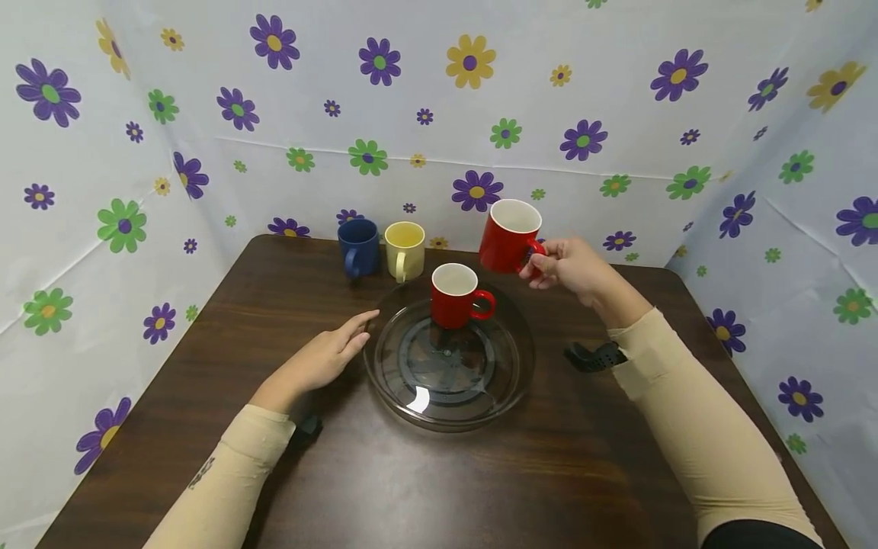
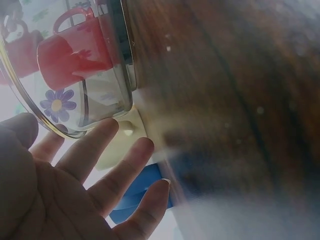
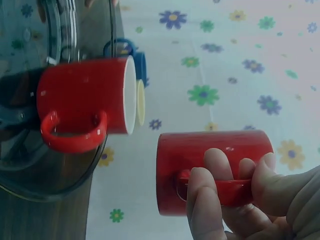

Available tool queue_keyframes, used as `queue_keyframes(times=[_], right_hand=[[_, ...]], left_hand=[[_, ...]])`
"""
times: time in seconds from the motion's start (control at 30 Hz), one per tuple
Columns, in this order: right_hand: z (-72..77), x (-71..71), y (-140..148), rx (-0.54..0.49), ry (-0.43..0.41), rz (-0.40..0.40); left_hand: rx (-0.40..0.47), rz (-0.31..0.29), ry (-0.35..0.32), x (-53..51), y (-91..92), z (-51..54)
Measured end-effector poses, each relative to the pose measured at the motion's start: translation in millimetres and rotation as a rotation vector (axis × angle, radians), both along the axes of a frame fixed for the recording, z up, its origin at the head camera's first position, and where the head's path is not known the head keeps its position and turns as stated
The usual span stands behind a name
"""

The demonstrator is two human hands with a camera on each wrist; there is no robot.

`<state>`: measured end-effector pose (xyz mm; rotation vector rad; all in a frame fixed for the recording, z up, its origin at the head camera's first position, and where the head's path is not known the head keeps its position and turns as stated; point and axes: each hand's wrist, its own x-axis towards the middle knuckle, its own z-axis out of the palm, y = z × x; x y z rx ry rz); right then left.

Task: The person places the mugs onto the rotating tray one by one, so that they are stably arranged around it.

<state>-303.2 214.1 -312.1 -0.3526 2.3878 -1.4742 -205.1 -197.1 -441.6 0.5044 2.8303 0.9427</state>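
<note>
**Red mug (image 1: 503,242) held in the air, its twin (image 1: 449,306) down in the glass tray (image 1: 504,381)**

The red mug hangs just past the far right rim of the glass tray, clear of it and roughly upright, mouth up. The right hand (image 1: 575,271) has it by the handle (image 3: 234,194), in a narrow grip with thumb and fingers closed round the loop.

The twin stands upright inside the glass tray, towards the far side of its middle, handle pointing right. At the near left rim I see the left hand (image 1: 318,360), fingers loosely spread and holding nothing; the tips are at the edge, though whether they touch the glass I can't tell.

Beyond the far left rim stand the yellow mug (image 1: 413,245) and, left of it, the blue mug (image 1: 368,248), both upright on the table (image 1: 439,488) with no hand on them.

I'd call the work partway along. One mug is seated in the glass tray, one is in hand and not yet set down, and two stand outside it. Whether the red mug is bound for the glass tray or coming away from it, I can't say from here.

Around the glass tray, past the table, hangs a flowered cloth (image 1: 309,99).
</note>
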Motion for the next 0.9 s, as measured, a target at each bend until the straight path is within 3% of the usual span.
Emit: queue_keyframes(times=[0.3,0.5,0.67,0.9], right_hand=[[2.9,45.9,7.7,0.004,0.039,0.027],[-5.9,69.3,6.6,-0.011,0.008,0.075],[-17.4,82.1,5.2,-0.019,-0.023,0.122],[-31.7,84.4,1.5,-0.021,-0.086,0.162]], left_hand=[[0.017,-0.003,0.010,-0.3,-0.4,-1.4],[0.015,-0.004,0.021,-1.2,-0.4,-3.6],[0.018,-0.013,0.030,-1.2,1.2,-6.9],[0.004,-0.019,0.043,-5.3,-0.8,-0.4]])
